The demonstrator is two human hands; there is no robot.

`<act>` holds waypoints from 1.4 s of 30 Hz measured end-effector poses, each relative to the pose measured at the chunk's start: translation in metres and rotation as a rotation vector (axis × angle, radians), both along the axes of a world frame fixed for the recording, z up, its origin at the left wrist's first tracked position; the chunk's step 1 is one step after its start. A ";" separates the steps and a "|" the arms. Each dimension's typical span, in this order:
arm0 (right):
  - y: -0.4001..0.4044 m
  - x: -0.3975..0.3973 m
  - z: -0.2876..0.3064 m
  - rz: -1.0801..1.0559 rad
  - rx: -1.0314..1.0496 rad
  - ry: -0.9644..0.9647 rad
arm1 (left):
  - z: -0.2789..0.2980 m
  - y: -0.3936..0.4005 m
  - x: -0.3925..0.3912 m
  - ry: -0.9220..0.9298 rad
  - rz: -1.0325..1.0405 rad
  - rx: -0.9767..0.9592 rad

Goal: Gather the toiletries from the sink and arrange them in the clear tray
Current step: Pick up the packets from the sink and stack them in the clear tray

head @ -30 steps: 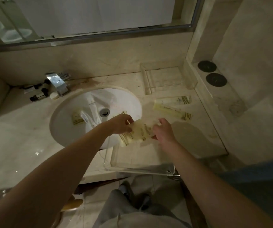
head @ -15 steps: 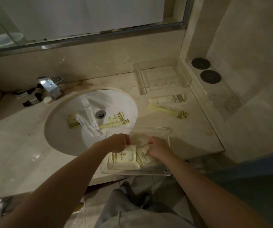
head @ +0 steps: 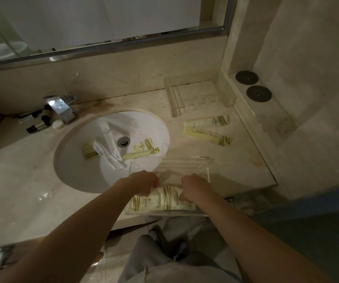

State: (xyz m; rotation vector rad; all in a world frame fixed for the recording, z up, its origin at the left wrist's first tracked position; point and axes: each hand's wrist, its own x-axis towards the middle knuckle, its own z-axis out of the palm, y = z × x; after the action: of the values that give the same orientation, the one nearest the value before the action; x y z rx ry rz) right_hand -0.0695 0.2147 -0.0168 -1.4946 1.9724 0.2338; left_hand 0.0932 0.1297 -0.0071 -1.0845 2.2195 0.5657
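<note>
A clear tray (head: pixel 185 161) sits at the counter's front edge, right of the white sink (head: pixel 76 172). Two pale yellow packets (head: pixel 160 201) lie side by side at the tray's near end. My left hand (head: pixel 144 183) pinches the left packet's top edge, and my right hand (head: pixel 194 186) presses on the right packet. In the sink lie two white wrapped sticks (head: pixel 108 148), a small yellow packet (head: pixel 89 152) and two yellow striped packets (head: pixel 142 150). Two long yellow packets (head: pixel 207 129) rest on the counter to the right.
A chrome faucet (head: pixel 61 109) stands behind the sink, with small dark-capped bottles (head: pixel 38 123) and a round white lid (head: pixel 58 125) to its left. A second clear tray (head: pixel 197 97) sits at the back right. Two dark round discs (head: pixel 253 84) lie on the raised ledge.
Both hands carried the two pale yellow packets from above the sink's edge down into the near end of the clear tray, where they now lie flat.
</note>
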 end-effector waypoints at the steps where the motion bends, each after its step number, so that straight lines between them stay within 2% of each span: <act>1: 0.001 0.001 -0.001 -0.006 -0.008 -0.027 | -0.001 0.001 0.001 0.013 0.003 -0.033; 5: 0.004 0.003 0.002 -0.036 -0.063 -0.074 | -0.001 0.005 -0.001 -0.043 -0.046 -0.153; 9: 0.007 0.002 0.006 0.004 -0.099 -0.003 | 0.000 0.005 -0.006 -0.083 -0.058 -0.183; 14: 0.005 0.002 0.007 0.034 -0.169 0.044 | 0.002 0.000 -0.008 -0.011 0.011 -0.119; 17: 0.003 0.003 0.007 0.006 -0.274 0.038 | 0.008 -0.007 -0.010 0.075 0.069 -0.166; 21: -0.006 0.006 0.012 -0.013 -0.381 -0.025 | 0.022 -0.016 -0.013 0.214 0.255 -0.317; 26: -0.030 0.011 0.027 -0.022 -0.427 -0.090 | 0.031 -0.034 -0.001 0.295 0.452 -0.409; 32: -0.071 0.025 0.035 -0.003 -0.469 -0.149 | 0.032 -0.055 0.038 0.279 0.650 -0.407; 42: -0.170 0.084 0.020 0.115 -0.332 -0.209 | 0.013 -0.109 0.121 0.240 0.949 -0.347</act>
State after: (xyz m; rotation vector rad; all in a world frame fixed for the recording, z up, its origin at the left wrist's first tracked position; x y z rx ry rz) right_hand 0.0143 0.0449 0.0033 -1.7645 1.8215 -0.2060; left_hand 0.2146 0.0211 0.0062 -2.3845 1.9163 0.7189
